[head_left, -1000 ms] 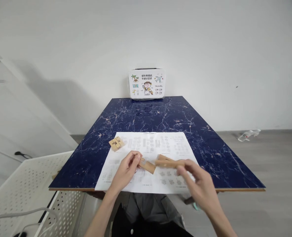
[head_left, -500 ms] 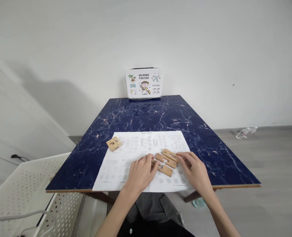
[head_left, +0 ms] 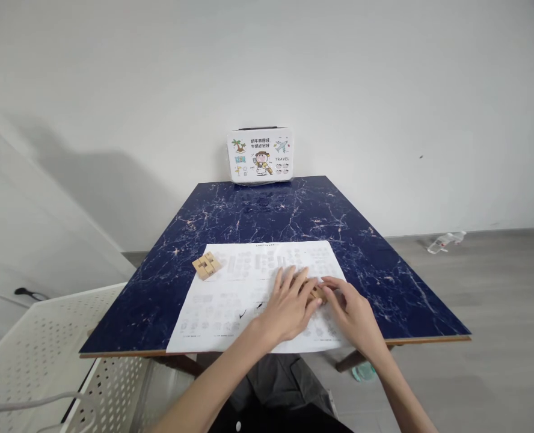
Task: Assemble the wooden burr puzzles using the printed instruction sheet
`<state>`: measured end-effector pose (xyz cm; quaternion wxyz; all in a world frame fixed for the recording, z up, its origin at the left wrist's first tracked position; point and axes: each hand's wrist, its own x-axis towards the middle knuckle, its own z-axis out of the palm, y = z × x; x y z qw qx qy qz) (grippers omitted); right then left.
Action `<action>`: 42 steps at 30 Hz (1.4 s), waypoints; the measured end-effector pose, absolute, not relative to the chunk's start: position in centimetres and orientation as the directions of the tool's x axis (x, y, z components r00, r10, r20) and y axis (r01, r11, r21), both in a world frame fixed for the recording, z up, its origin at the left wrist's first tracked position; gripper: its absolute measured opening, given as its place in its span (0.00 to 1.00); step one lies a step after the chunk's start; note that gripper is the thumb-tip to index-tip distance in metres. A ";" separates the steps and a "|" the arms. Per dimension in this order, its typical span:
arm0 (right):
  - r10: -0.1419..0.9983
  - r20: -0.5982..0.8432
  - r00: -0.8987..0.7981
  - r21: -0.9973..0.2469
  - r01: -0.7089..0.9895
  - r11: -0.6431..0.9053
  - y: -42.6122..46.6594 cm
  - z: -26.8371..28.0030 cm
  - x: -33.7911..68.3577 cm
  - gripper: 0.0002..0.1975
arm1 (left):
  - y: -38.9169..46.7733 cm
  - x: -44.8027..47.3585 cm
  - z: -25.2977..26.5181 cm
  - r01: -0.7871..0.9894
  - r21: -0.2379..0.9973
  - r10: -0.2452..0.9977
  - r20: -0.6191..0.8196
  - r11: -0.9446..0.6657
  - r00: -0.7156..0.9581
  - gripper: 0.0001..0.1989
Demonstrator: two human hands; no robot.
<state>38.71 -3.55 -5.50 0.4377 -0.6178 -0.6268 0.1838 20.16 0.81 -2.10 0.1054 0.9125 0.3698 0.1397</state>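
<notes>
My left hand (head_left: 289, 307) lies with fingers spread over a group of notched wooden puzzle pieces (head_left: 319, 293), hiding most of them. Its thumb rests at their near side. At the right end of the group, my right hand (head_left: 350, 307) has its thumb and index finger closed on the wood. Beneath both hands is a white printed sheet (head_left: 222, 300) with rows of grey diagrams. Near the sheet's upper left corner sits a separate wooden puzzle block (head_left: 206, 264), made of interlocked pieces.
The dark blue marble-patterned table (head_left: 258, 210) holds the sheet. A white case (head_left: 260, 156) with cartoon prints stands at its far edge against the wall. A white perforated container (head_left: 36, 331) with a cable (head_left: 32, 400) is at lower left. Clear plastic (head_left: 446, 242) lies on the floor.
My left hand has moved right and spread over the wooden pieces, which were apart and visible before. The pieces now lie closer together. My right hand stays at their right end.
</notes>
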 end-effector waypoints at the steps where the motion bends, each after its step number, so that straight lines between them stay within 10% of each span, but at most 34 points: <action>1: 0.934 0.324 0.151 -0.767 0.620 0.166 -3.6 -5.4 38.7 0.20 | 1.5 20.2 -2.2 0.655 0.277 0.706 0.166 -0.703 0.688 0.25; 10: 0.929 0.333 0.160 -0.754 0.637 0.160 -3.7 -4.9 38.6 0.20 | 11.0 12.9 -0.5 0.745 0.227 0.747 -0.095 -0.627 0.658 0.30; 20: 0.923 0.355 0.147 -0.721 0.671 0.171 -3.6 -5.3 38.8 0.20 | 15.1 4.5 2.2 0.673 0.045 0.672 -0.045 -0.738 0.740 0.28; 33: 0.931 0.330 0.158 -0.710 0.692 0.134 -3.8 -5.2 38.5 0.17 | 3.0 2.4 1.5 0.780 0.359 0.853 0.316 -0.512 0.415 0.21; 42: 0.932 0.340 0.123 -0.689 0.707 0.158 -4.1 -5.3 38.5 0.17 | -0.8 -1.6 0.2 0.671 0.734 0.995 0.061 -0.099 0.081 0.22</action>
